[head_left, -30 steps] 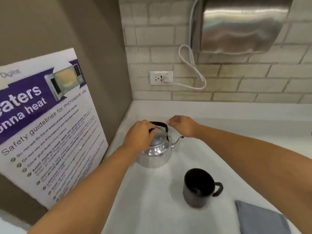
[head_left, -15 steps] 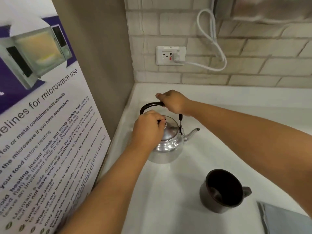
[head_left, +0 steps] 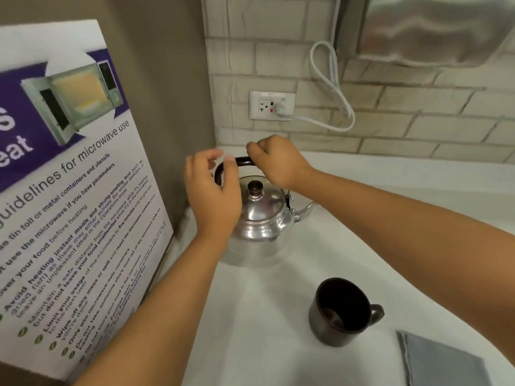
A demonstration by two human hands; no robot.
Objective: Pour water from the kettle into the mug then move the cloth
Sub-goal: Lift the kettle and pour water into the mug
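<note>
The step in hand looks like the first one, taking hold of the kettle (head_left: 259,221) so it can be lifted and poured. The kettle stands on the white worktop (head_left: 250,316) in the corner by the wall, lid on, its spout pointing right. The right hand (head_left: 274,160) is over the black handle (head_left: 223,174), its fingers (head_left: 255,147) curled down around the top of the bar, so the handle seems gripped. The left hand (head_left: 213,196) hangs just beside the handle's left end, fingers apart and holding nothing; whether it touches the kettle body I cannot tell. The mug (head_left: 344,310), dark and upright, stands nearer the person and to the right, well apart from the kettle, its own handle turned to the right; something dim lies at its bottom, too dark to name. The grey cloth (head_left: 443,363) lies folded flat on the worktop at the lower right, near the mug but not touching it. The next move probably calls for a firm grip, a lift clear of the worktop, a carry over to the mug, and a slow tilt with the spout above the rim. A microwave safety poster (head_left: 72,190) leans at the left edge close to the kettle, and a white cord (head_left: 331,87) runs from a wall socket (head_left: 272,105) up to a steel dispenser (head_left: 434,29); none of these lies between kettle and mug, so the path looks open.
</note>
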